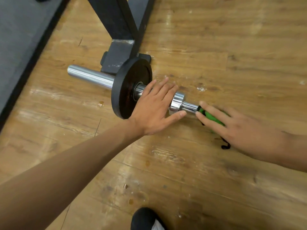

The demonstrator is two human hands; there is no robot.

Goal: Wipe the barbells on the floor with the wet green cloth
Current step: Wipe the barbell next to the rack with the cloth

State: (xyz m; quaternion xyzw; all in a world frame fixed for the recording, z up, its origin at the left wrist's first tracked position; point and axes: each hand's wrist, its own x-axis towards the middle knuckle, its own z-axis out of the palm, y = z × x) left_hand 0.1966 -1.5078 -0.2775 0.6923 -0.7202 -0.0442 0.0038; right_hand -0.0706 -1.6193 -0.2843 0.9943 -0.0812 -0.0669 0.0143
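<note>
- Left hand (154,107) lies flat with fingers straight and together across the barbell (89,77), between the black weight plate (131,87) and the chrome collar (177,103); it presses rather than grips
- Right hand (232,127) has its fingers spread and nearly straight over the green cloth (211,116), pressing it onto the thin bar shaft just beside the collar; its thumb is hidden
- The barbell lies on the wooden floor (182,171), one end in view, its plate touching the floor and standing just in front of the foot of a black steel rack (118,52)
- Handling, as a judgement: the bar is stiff and heavy and, being round, likely to roll on its plate, so a steadying palm on the sleeve makes sense; polished chrome will be slick under a wet cloth
- The cloth looks soft and bunched, with dark edging and a loose dark thread trailing on the floor; wrapping it round the shaft should clean more than pressing from above
- Floor boards are glossy, scuffed and spotted; a grey mat (21,30) borders them at left; a black shoe (144,218) shows at the bottom edge
</note>
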